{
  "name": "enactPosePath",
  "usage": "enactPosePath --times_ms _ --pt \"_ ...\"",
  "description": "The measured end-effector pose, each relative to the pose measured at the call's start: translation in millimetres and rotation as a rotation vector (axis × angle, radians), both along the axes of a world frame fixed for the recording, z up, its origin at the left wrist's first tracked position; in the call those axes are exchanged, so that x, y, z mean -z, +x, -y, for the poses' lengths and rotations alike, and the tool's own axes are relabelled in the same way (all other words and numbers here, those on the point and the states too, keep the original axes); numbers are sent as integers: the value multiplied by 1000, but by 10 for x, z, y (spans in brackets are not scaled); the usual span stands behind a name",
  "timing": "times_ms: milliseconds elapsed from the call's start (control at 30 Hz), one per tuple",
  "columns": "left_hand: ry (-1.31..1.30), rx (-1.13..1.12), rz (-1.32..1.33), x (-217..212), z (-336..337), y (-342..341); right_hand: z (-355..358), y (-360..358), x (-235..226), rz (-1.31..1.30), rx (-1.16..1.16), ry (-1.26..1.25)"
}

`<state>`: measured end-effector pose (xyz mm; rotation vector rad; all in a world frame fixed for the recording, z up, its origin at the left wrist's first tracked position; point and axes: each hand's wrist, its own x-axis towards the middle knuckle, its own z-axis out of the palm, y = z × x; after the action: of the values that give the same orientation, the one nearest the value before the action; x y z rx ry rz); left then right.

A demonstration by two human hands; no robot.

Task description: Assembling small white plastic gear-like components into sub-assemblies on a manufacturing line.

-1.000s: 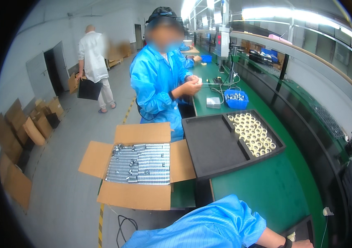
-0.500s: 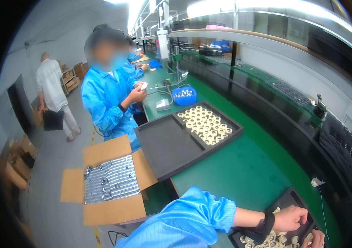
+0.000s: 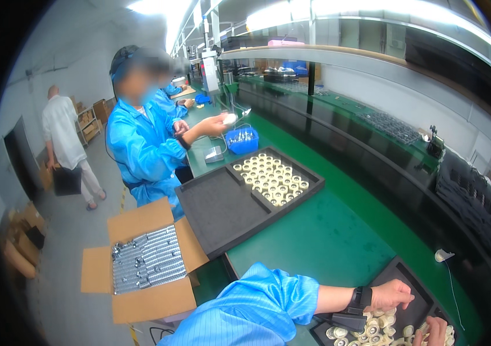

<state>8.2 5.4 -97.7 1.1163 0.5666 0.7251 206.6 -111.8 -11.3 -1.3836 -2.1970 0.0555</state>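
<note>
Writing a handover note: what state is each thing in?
Cardboard box: flaps open, filled with metal parts
Far tray: partly filled with cream parts
Blue bin: holds silver pieces
Near tray: holds piled cream parts
Lights: on
Left hand: fingers curled
Right hand: partly out of view

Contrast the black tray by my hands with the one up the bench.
The near tray is cut off by the frame; the far tray shows whole. Cream parts lie jumbled in the near tray but neatly packed in the far tray. Your left hand and right hand are at the near tray, neither at the far tray. Both are black.
</note>
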Motion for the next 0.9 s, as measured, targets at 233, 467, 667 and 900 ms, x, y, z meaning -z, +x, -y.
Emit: enactPosePath --times_ms 233,467,667,900 --pt "-83 2 83 -24 -14 -6 -43 28 10 31 -4 -1" --pt "604 -239 -200 -340 64 -129 -24 -27 -21 24 7 -6" --pt "942 -170 -543 -93 -202 -290 -38 -22 -14 31 7 4" --pt "815 -58 -688 -36 -261 -290 -19 -30 -61 25 5 -27"
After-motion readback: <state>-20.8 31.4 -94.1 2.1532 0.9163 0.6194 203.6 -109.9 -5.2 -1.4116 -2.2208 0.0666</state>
